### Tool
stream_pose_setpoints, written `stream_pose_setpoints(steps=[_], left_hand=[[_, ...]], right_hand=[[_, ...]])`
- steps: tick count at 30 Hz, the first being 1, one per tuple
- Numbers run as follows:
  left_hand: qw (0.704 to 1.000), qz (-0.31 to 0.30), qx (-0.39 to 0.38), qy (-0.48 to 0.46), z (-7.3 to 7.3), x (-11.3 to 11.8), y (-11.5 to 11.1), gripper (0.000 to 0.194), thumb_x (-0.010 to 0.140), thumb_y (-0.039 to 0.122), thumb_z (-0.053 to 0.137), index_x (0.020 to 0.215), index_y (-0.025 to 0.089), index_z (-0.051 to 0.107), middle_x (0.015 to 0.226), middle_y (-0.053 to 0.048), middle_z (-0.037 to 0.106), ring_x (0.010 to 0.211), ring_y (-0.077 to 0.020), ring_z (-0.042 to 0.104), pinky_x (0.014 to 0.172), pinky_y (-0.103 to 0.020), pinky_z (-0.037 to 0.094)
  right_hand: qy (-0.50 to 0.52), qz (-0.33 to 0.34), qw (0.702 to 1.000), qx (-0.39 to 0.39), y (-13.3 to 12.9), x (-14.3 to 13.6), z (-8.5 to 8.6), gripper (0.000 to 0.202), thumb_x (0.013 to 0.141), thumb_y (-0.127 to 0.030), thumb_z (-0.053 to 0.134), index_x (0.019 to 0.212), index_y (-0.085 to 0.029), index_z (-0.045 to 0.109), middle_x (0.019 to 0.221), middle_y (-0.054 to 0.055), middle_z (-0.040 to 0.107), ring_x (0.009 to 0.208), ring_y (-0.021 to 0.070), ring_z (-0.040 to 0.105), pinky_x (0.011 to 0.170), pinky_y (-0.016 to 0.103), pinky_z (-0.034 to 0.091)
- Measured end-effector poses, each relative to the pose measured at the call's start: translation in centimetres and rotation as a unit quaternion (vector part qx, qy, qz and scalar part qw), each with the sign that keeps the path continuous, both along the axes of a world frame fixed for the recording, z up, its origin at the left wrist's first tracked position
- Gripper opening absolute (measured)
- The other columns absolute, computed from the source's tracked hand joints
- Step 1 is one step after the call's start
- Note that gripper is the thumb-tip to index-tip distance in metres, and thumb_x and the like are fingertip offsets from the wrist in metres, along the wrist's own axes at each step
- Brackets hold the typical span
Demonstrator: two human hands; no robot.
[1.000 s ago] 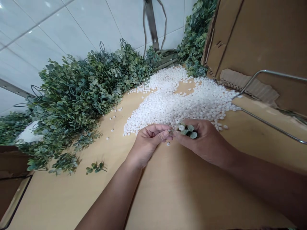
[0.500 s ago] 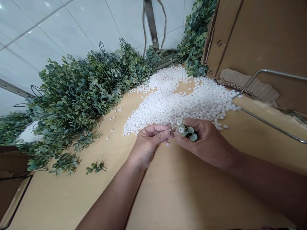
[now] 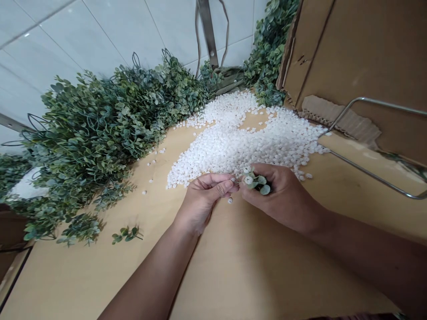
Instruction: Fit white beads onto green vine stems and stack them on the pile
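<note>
Beside white pieces (image 3: 247, 138) — right hand (image 3: 283, 195) grips sprig (image 3: 257, 183).

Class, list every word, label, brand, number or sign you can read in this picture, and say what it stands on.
None: no readable text shows anywhere.
Cardboard box: plain brown, no print visible.
Wall tiles: blank.
Wooden table, white beads, artificial green sprigs: no marks.
Small sprig in the right hand, with the left hand at its tip: no label.

Both hands meet fingertip to fingertip, left hand (image 3: 204, 195) pinching, right hand (image 3: 282, 195) curled closed.
</note>
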State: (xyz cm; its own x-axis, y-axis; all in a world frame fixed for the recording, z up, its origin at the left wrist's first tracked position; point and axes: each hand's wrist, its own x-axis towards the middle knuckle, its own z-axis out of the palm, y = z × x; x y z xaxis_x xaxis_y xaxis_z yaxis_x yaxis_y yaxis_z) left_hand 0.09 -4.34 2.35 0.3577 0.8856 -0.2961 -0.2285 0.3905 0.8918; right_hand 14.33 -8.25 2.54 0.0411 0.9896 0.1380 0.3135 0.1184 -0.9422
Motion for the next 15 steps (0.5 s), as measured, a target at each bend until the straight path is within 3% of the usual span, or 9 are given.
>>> stream_pose_setpoints(steps=[15], left_hand=[[1.000,0.004,0.008,0.007,-0.05,0.12,-0.14,0.019,0.051,0.024,0.082,0.064,0.014,0.071,0.057,-0.001,0.068,0.054,-0.0075,0.058,0.055,-0.018,0.045]], right_hand=[[0.006,0.000,1.000,-0.012,0.18,-0.01,-0.02,0.018,0.066,-0.021,0.049,0.053,-0.019,0.036,0.050,-0.006,0.030,0.049,0.0065,0.029,0.042,0.019,0.025]])
